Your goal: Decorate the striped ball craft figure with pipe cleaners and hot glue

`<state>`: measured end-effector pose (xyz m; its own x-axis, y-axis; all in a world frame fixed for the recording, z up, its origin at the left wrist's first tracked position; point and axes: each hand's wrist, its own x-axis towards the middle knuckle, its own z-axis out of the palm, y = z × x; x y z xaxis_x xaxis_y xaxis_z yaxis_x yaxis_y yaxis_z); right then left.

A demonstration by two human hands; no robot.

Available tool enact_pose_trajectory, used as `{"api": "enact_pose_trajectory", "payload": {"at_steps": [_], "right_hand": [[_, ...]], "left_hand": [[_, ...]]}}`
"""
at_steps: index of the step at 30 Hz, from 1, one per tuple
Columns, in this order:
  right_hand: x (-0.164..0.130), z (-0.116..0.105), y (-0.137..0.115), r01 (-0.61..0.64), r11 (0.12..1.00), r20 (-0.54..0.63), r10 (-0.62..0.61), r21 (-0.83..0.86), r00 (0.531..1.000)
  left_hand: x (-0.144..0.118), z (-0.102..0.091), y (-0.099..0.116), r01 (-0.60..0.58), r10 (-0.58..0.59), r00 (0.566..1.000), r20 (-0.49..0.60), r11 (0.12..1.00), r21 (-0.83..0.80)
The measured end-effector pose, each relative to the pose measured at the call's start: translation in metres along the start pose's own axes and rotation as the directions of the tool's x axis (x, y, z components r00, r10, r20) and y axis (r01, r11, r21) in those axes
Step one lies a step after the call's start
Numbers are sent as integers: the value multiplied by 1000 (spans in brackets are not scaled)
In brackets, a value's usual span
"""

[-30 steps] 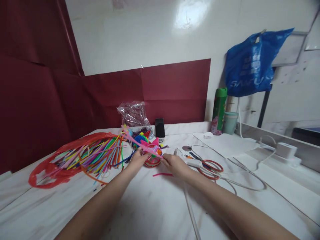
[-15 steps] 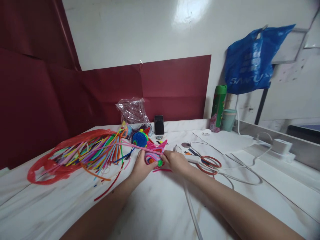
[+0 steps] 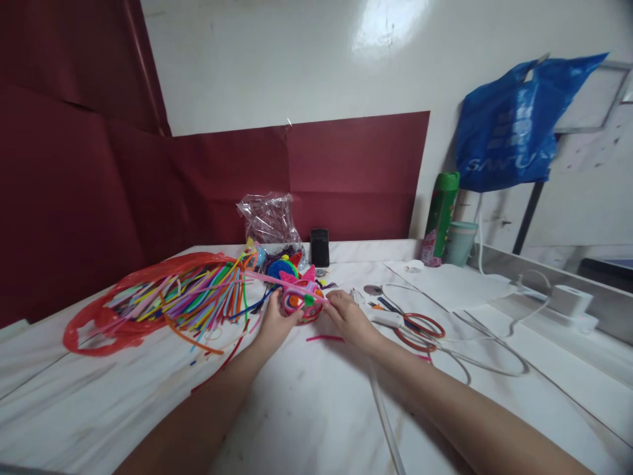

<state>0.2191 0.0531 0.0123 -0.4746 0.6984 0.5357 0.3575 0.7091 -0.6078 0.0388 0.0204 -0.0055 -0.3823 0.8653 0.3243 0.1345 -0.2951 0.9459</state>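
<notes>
Pipe-cleaner craft (image 3: 299, 302), a small pink shape wound from fuzzy stems with orange and green dots, sits on the white marble worktop (image 3: 306, 409) between both hands. It looks light, soft and springy; its wire core should bend easily, so squeezing could crush the form. Its rounded body seems the safest place to grip, not the thin pointed ears on top. The left hand (image 3: 273, 324) cups its near left side, fingers curled against it. The right hand (image 3: 349, 318) pinches with closed fingers at its right edge, apparently on the end of a long pink stem (image 3: 270, 280) that runs up and left over the craft; the exact contact is too small to tell.

Left of it lies a red plastic bag (image 3: 99, 326), thin and crinkly, spilling many coloured stems (image 3: 192, 300). Behind stand a crumpled clear bag (image 3: 270, 218) and a dark phone (image 3: 320, 247). To the right lie red-handled scissors (image 3: 418, 325), a white cable (image 3: 489, 359), a green can (image 3: 440, 214) and a cup (image 3: 459, 243).
</notes>
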Motion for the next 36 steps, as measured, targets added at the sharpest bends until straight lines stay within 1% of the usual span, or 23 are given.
{"api": "enact_pose_trajectory", "payload": {"at_steps": [3, 6, 8, 10, 11, 13, 15, 16, 18, 19, 21, 24, 27, 30, 33, 36], "right_hand": [[-1, 6, 5, -25, 996, 62, 20, 88, 998], [-2, 13, 10, -75, 986, 99, 60, 148, 993], [-3, 16, 13, -122, 971, 99, 104, 204, 990], [-4, 18, 14, -192, 944, 132, 162, 267, 978], [-5, 19, 15, -226, 929, 163, 185, 292, 969], [-7, 22, 14, -269, 909, 235, 199, 318, 951], [-10, 26, 11, -290, 897, 308, 188, 332, 933], [-11, 29, 10, -309, 887, 344, 188, 342, 920], [-14, 32, 6, -346, 871, 398, 196, 349, 896], [-16, 33, 4, -353, 871, 407, 202, 341, 891], [-18, 32, 0, -329, 898, 389, 203, 291, 899], [-21, 28, -2, -211, 966, 350, 147, 152, 925], [-21, 25, -1, -114, 994, 345, 108, -4, 932], [-21, 24, 1, -100, 990, 353, 130, -103, 926], [-21, 23, 0, -114, 982, 385, 163, -149, 909], [-22, 21, -3, -105, 977, 423, 176, -184, 889]], "left_hand": [[7, -6, -3, 25, -25, 1000, 9, 1000, -6], [11, -12, -8, 35, -35, 999, -42, 999, 11], [11, -15, -8, 42, -40, 996, -80, 999, 20], [9, -16, -4, 50, -48, 996, -75, 999, 20], [7, -15, 0, 58, -58, 997, -41, 998, 13], [0, -13, 7, 91, -90, 993, 76, 996, -10], [-6, -8, 12, 134, -125, 973, 195, 990, -37], [-9, -6, 13, 152, -136, 963, 233, 987, -50], [-13, -4, 14, 168, -145, 955, 257, 983, -71], [-13, -3, 13, 169, -144, 957, 252, 982, -79], [-14, -4, 12, 168, -141, 961, 237, 981, -98], [-15, -4, 12, 193, -152, 958, 243, 969, -152], [-14, -4, 12, 216, -160, 960, 232, 945, -244], [-9, -7, 13, 208, -160, 973, 164, 917, -341], [-3, -13, 15, 196, -173, 981, 93, 895, -401], [3, -20, 18, 200, -190, 980, 67, 881, -428]]}}
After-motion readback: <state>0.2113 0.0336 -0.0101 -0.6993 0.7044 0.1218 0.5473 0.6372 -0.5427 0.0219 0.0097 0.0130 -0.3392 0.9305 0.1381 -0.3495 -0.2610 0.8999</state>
